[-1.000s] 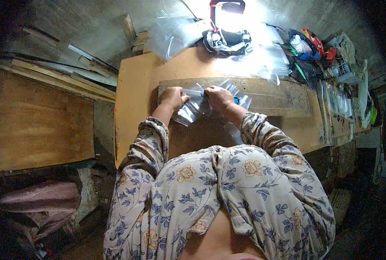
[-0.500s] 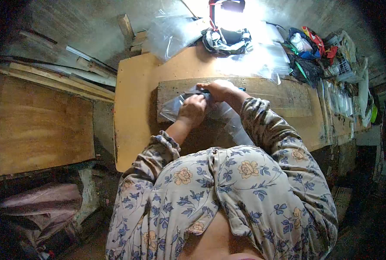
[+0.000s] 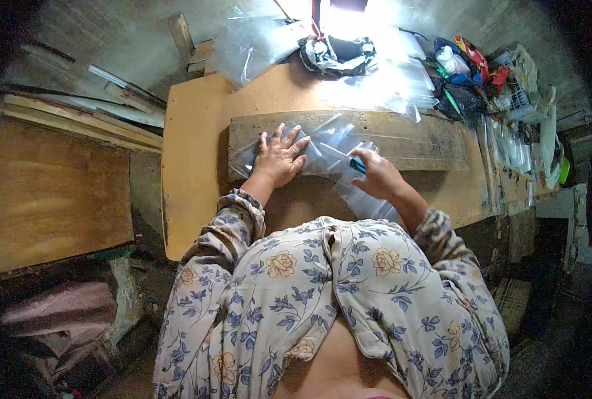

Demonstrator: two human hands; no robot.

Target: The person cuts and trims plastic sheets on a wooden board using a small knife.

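Note:
My left hand (image 3: 281, 158) lies flat with its fingers spread, pressing a clear plastic sheet (image 3: 332, 136) onto a thick wooden board (image 3: 415, 143). To the right of it, my right hand (image 3: 379, 174) is closed round a teal-handled knife (image 3: 357, 165). A pale, thin blade appears to point up and left over the plastic, though glare blurs its edge. Part of the sheet hangs over the board's near edge toward my lap, under the right hand.
A bright lamp (image 3: 349, 5) glares at the back, above a black plastic bag (image 3: 338, 56). Clear plastic (image 3: 249, 50) is heaped at back left. Bags and a white basket (image 3: 520, 103) crowd the right. A plywood panel (image 3: 56, 193) is at far left.
My hands were together over the plastic and have moved apart. The left has opened flat on the sheet; the right has shifted right and down with the knife. The view has shifted slightly.

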